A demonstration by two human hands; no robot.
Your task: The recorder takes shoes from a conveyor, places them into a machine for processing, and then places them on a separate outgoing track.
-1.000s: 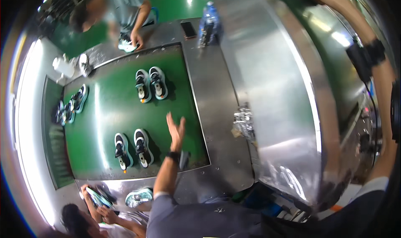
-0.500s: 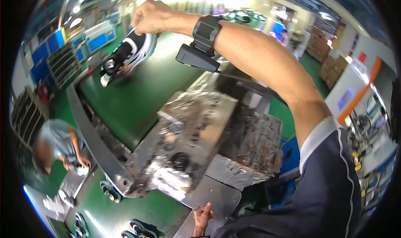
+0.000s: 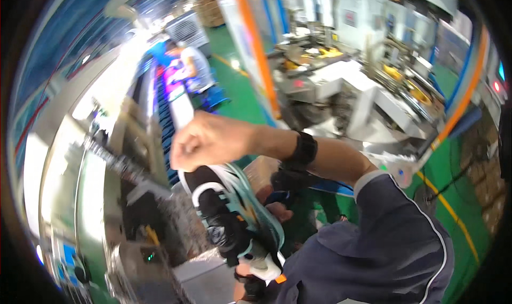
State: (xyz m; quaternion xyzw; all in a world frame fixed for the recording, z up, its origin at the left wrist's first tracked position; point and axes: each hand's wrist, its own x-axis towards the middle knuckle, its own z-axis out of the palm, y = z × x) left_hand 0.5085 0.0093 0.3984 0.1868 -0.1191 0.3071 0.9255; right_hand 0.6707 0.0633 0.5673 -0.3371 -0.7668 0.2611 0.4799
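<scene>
My right hand (image 3: pixel 208 144) is raised left of the middle, with a black strap around its wrist. Its fingers are bent and pinched at the upper end of a sneaker (image 3: pixel 229 210), which hangs tilted below them. Black, white and teal show on the sneaker, with an orange patch at its lower end. Some fingers of my left hand (image 3: pixel 279 211) appear beyond the sneaker's right edge, and a dark band shows on that wrist below it. The sneaker hides most of this hand, so its grip cannot be made out.
On the left runs a long pale metal machine housing (image 3: pixel 93 197). Behind it, a person (image 3: pixel 194 69) sits at a lit line. An orange-edged post (image 3: pixel 258 53) stands before machinery with white and yellow parts (image 3: pixel 341 85). Yellow lines (image 3: pixel 453 213) mark the green floor at right.
The view has swung right, from the green conveyor belt and foil-covered box toward other machines. My right hand has brought the sneaker closer to me. My left hand is now behind it.
</scene>
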